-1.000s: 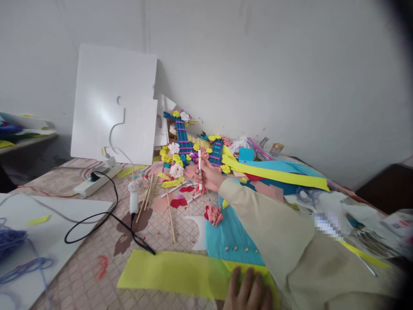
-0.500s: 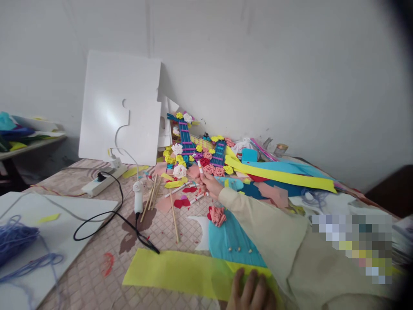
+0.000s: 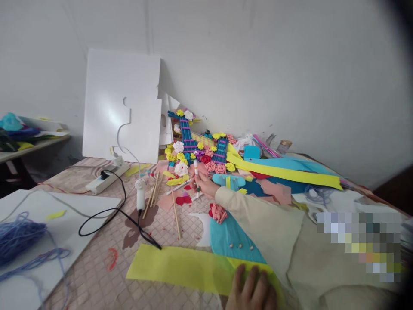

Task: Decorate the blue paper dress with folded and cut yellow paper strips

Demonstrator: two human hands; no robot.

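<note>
My right hand (image 3: 205, 184), its beige sleeve stretching in from the right, grips a slim white marker pen (image 3: 195, 167) held nearly upright between the fingers. At the bottom, my left hand (image 3: 253, 288) lies with fingers apart on a yellow paper strip (image 3: 174, 265), pressing its right end. Under that end and beside my right forearm is a turquoise paper-covered shape (image 3: 227, 232) with small pale beads and a pink paper flower (image 3: 218, 213). Red paper scraps (image 3: 183, 200) and white sticks lie just below my right hand.
A glue gun (image 3: 140, 198) with a black cable stands left of some wooden sticks (image 3: 176, 215). Behind it are a power strip (image 3: 108, 178) and a leaning white board (image 3: 121, 107). Paper flowers and blue guitar-like shapes (image 3: 187, 135) crowd the back. Blue yarn (image 3: 21, 237) lies left.
My right hand has shifted slightly left and down with the marker pen, which now stands more upright. My left hand stays on the yellow strip. The view has moved slightly.
</note>
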